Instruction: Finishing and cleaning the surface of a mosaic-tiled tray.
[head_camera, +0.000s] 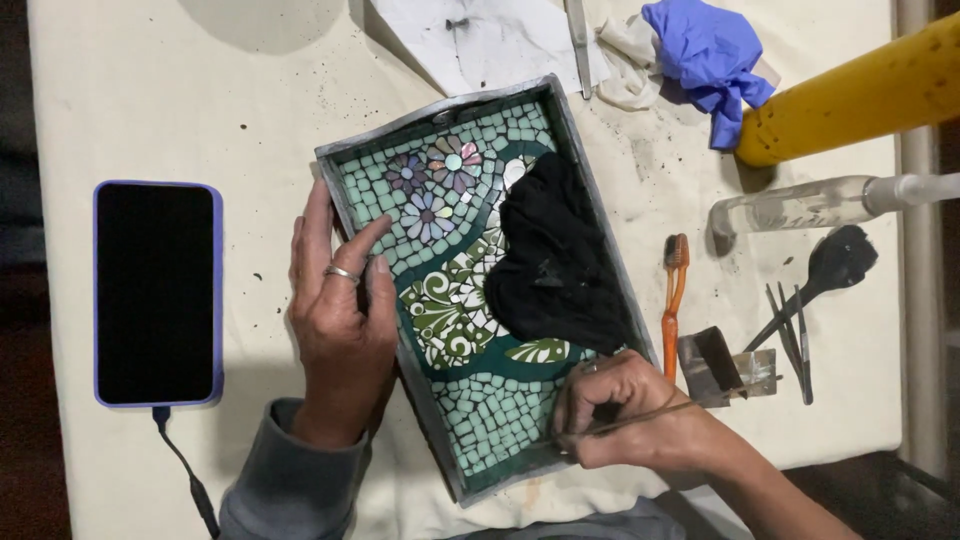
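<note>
Pressing flat on the near-left rim of the mosaic tray, the left hand lies open with its fingers spread, the fingertips reaching onto the pale green tiles. The right hand is closed around a thin pick tool, pinched like a pen, its tip hidden by the fingers down at the tray's 5 o'clock corner.

That tray sits slightly tilted at the middle of the counter, a rectangular frame filled with small glazed tiles, flower pieces and dark green grout. It looks stiff and fairly heavy for its size; the tile faces are probably slick and brittle at their edges, so the raised frame, taken on both long sides, seems the safest place to hold it. A soft black cloth lies bunched inside it, limp and light.

At 3 o'clock from the tray lie an orange toothbrush, a small metal scraper and a black brush. At 2 o'clock lie a clear spray bottle, a yellow cylinder and a blue glove. At 9 o'clock rests a phone with its cable plugged in.
</note>
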